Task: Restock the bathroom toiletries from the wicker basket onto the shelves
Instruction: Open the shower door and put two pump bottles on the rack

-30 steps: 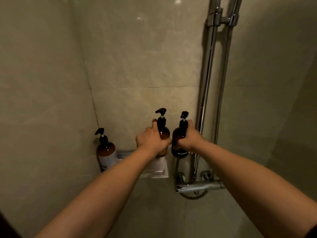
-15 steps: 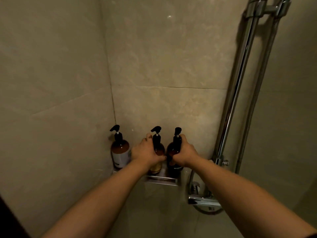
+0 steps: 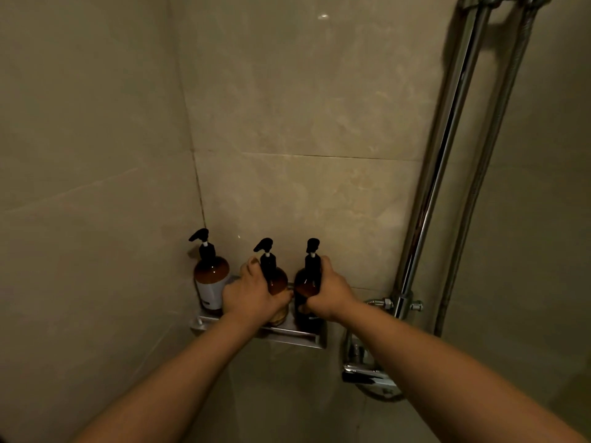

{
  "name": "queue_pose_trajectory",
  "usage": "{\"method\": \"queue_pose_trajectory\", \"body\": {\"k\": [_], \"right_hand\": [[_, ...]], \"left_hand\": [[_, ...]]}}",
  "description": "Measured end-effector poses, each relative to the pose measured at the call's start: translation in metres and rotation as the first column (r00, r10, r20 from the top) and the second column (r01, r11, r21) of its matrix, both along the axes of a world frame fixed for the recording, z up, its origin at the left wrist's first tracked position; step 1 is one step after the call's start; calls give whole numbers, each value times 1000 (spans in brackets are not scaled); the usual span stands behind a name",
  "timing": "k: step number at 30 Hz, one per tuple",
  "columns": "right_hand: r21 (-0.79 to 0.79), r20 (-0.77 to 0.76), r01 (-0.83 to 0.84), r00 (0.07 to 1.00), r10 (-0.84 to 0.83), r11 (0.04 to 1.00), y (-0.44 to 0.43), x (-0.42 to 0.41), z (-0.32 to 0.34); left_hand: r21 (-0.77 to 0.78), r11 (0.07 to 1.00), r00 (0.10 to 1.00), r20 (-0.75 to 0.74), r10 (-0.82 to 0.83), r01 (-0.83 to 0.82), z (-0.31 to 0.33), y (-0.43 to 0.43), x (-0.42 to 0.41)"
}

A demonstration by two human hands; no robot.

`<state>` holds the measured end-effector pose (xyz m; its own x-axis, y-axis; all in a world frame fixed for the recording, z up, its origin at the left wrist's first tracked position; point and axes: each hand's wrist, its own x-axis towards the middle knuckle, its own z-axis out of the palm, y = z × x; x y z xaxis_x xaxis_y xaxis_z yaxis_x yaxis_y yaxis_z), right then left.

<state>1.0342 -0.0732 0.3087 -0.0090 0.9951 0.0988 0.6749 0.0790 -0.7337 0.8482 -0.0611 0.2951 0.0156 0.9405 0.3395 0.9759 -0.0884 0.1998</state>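
Three amber pump bottles with black pump heads stand upright on a small metal shelf point(image 3: 281, 334) in the shower corner. The left bottle point(image 3: 211, 281), with a white label, stands free against the corner. My left hand point(image 3: 251, 297) is wrapped around the middle bottle point(image 3: 275, 278). My right hand point(image 3: 331, 294) grips the right bottle point(image 3: 305, 284) from its right side. Both held bottles rest on the shelf. The wicker basket is out of view.
Beige tiled walls meet in a corner behind the shelf. A chrome shower riser rail point(image 3: 438, 174) and hose point(image 3: 486, 161) run up the right side. The chrome mixer valve point(image 3: 371, 377) sits just below and right of the shelf.
Both hands have lowered the middle and right bottles onto the shelf beside the left bottle. The view has shifted, so shelf and bottles now sit lower and more central.
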Motion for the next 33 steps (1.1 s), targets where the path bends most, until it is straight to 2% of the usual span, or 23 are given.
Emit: {"method": "queue_pose_trajectory", "body": {"k": [2,6,9,10,14,17,22,33], "right_hand": [[9,0,-12,1000,12,1000,-1,1,-3],[82,37,-15,999,12,996,-3,-3,-10],[202,87,36,995,-54,979,-9,-13,-22],[243,82,50,994,-72,969,-11,-16,-25],[294,50,82,994,-101,952,-15,-20,-26],[290,66,46,996,-68,956,-14,-17,-20],[255,138,36,988,-73,966,-10,-17,-16],[232,186,60,977,-105,971,-1,-35,-12]], "left_hand": [[36,999,999,-24,-38,39,0,-3,-3],[168,967,979,30,-199,192,-6,-18,-11],[342,899,960,-52,-274,275,-21,-31,-11],[357,885,954,-95,-283,298,-22,-33,-11],[259,928,949,-237,-208,268,-9,-33,-15],[224,939,934,-303,-190,263,-1,-32,-21],[217,945,934,-315,-170,246,0,-30,-22],[221,953,946,-296,-136,206,-2,-23,-33]]}}
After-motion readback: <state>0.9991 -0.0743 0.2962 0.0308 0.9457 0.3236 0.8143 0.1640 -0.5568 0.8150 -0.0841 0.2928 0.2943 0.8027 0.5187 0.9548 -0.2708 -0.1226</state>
